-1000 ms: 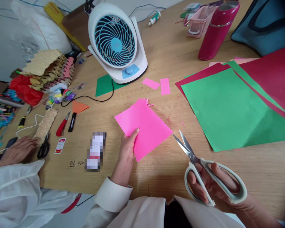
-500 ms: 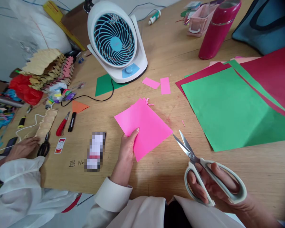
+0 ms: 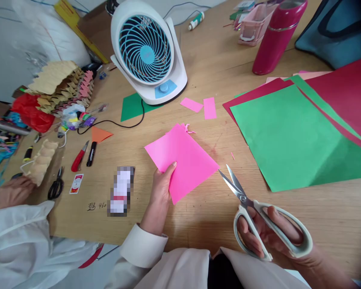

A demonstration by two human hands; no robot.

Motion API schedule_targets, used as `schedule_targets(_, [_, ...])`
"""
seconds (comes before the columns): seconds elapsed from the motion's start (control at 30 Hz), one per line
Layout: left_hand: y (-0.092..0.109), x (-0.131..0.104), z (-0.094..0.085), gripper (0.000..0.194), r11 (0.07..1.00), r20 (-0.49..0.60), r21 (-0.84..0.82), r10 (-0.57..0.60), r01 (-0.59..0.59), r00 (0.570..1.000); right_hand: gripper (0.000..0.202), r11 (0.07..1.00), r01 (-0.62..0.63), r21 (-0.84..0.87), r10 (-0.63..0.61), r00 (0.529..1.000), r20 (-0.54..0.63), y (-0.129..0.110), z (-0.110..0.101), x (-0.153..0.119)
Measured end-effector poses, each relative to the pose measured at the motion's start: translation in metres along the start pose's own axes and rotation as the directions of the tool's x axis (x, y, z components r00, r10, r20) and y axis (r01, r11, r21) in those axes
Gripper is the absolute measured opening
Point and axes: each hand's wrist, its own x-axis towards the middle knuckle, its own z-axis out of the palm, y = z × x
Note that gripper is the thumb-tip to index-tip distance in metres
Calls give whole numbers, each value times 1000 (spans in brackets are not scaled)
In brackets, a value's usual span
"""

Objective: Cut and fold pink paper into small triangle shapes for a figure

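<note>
My left hand point(image 3: 161, 186) pinches the left lower edge of a pink sheet point(image 3: 188, 164), its thumb lying on top. In my right hand point(image 3: 267, 233) are white-handled scissors point(image 3: 243, 198), with fingers through the loops and the blades parted. The blade tips are by the sheet's right corner. Small curled pink scraps point(image 3: 187, 128) show at the sheet's far edge. Two pink rectangles point(image 3: 209, 108) lie beyond it, near the fan.
A white fan point(image 3: 147, 54) stands at the back. Green paper point(image 3: 295, 136) and red sheets lie right, below a magenta bottle point(image 3: 276, 38). A phone point(image 3: 120, 192), black scissors point(image 3: 55, 186) and a red cutter point(image 3: 79, 158) lie left. A co-worker's hand point(image 3: 15, 192) is far left.
The co-worker's hand has moved left, and the beige strip has shifted left with it, away from the black scissors. My hands, the pink sheet and my scissors look unchanged.
</note>
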Motion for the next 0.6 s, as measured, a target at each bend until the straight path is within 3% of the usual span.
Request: schedule_targets(0.6, [-3, 4, -3, 49, 999, 44, -48, 7, -5, 999, 60, 1000, 12, -5, -12, 999, 35, -4, 2, 3])
